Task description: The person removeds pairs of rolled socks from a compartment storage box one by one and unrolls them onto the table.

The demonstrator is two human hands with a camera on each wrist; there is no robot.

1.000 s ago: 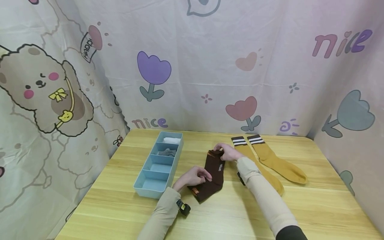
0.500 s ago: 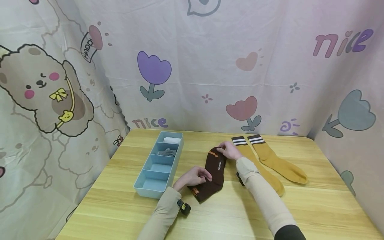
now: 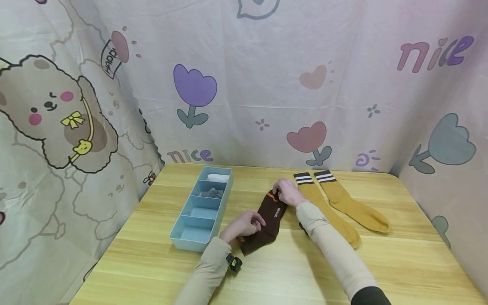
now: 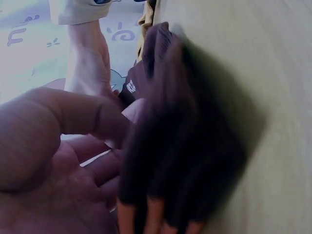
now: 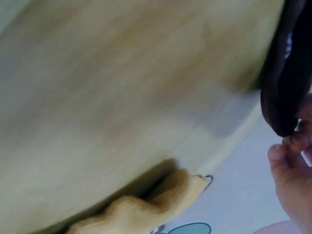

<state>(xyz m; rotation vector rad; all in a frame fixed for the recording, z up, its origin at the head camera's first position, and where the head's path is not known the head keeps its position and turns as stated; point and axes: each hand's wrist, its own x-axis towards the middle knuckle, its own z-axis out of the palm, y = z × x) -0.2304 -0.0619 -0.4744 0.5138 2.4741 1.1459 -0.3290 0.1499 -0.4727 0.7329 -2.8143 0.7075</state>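
Note:
Dark brown socks with orange trim and white lettering lie stacked on the table, toe end toward me. My right hand pinches their cuff end between thumb and fingers. Lower down, by the foot part, my left hand holds the near-left edge with curled fingers. Seen from the left wrist, the brown socks rise off the wood in dark layers with orange ends, my left fingers at their edge. In the right wrist view, my right fingertips grip the end of the brown socks.
Left of my hands stands a light blue divided box, a white bundle and a grey bundle in its far compartments. Two mustard socks with striped cuffs, a nearer one and a farther one, lie to the right. A printed curtain hangs behind.
My right hand first drew the cuff end slightly up and right, then back left. The brown socks now lean more to the left and look narrower. The left hand has barely moved.

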